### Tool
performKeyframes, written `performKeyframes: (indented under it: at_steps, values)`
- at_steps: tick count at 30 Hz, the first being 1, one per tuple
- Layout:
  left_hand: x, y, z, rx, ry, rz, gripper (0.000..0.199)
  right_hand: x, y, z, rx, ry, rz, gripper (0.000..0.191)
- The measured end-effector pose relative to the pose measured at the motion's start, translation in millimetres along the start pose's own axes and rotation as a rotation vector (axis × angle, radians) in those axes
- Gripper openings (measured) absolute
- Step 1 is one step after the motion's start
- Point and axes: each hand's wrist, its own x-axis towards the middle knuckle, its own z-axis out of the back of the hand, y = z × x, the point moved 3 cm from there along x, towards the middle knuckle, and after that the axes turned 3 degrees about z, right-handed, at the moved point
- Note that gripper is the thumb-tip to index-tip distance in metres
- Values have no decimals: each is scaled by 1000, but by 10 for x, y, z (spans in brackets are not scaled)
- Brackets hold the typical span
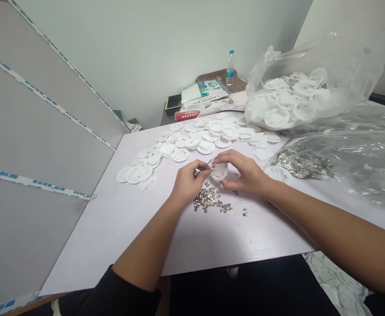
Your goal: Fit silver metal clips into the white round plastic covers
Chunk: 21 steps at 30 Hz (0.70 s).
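Note:
My right hand [241,172] grips a round white plastic part [219,172] between thumb and fingers, tilted up above the table. Pinched in my left hand [188,179] is a thin dark tool, like tweezers [208,164], whose tip reaches the left side of the white part. Its exact kind is hard to make out. Just below both hands lies a pile of small shiny metal pieces [208,198]. A couple of loose metal pieces [245,213] lie to the right of it.
Many round white plastic parts [181,154] spread across the table's far side. A clear bag of white parts [287,98] and a bag of metal pieces [304,162] stand at right. A water bottle [230,70] is behind; a grey partition [41,145] borders the left.

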Motion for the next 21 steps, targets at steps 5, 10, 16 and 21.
performKeyframes:
  at_steps: [5,10,16,21]
  values:
    - [24,7,7,-348,68,107,19,25,22,44,8,-19,9,50]
    - [13,44,21,-607,240,320,39,45,61,86,42,-64,38,50]
    - [2,21,15,-726,315,362,44,57,91,98,107,-91,73,48]
    - [-21,-3,-54,-841,320,348,45,53,112,84,172,-136,85,51]
